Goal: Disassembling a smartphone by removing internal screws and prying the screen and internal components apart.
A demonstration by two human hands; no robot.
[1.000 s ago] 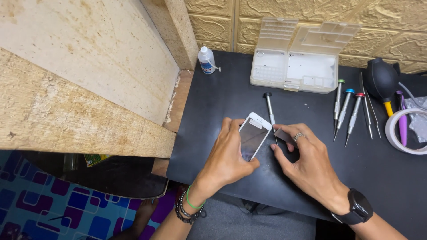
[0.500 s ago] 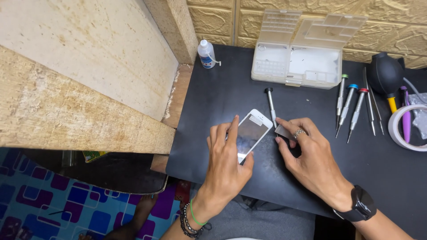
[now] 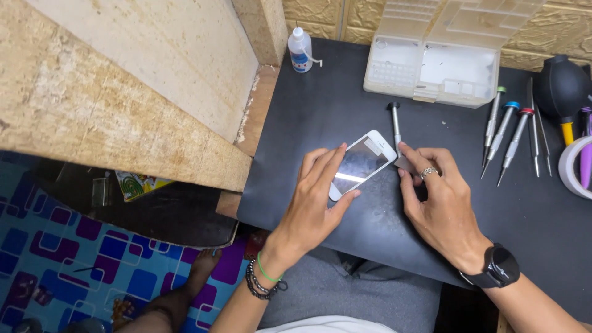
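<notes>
Left hand (image 3: 316,200) held the white smartphone (image 3: 361,163) by its near edge, fingers spread along its left side, thumb under the lower end; phone lay glass-up on the black mat (image 3: 370,228). Right hand (image 3: 439,200) pinched a small flat grey piece (image 3: 405,163) against the phone's right edge; ring on one finger, black watch (image 3: 498,266) on wrist. Loose screwdriver (image 3: 395,126) lay just behind the phone. Clear plastic parts box (image 3: 435,68) further back, small bottle (image 3: 300,50) at the mat's far-left corner, row of screwdrivers (image 3: 509,132) to the right.
</notes>
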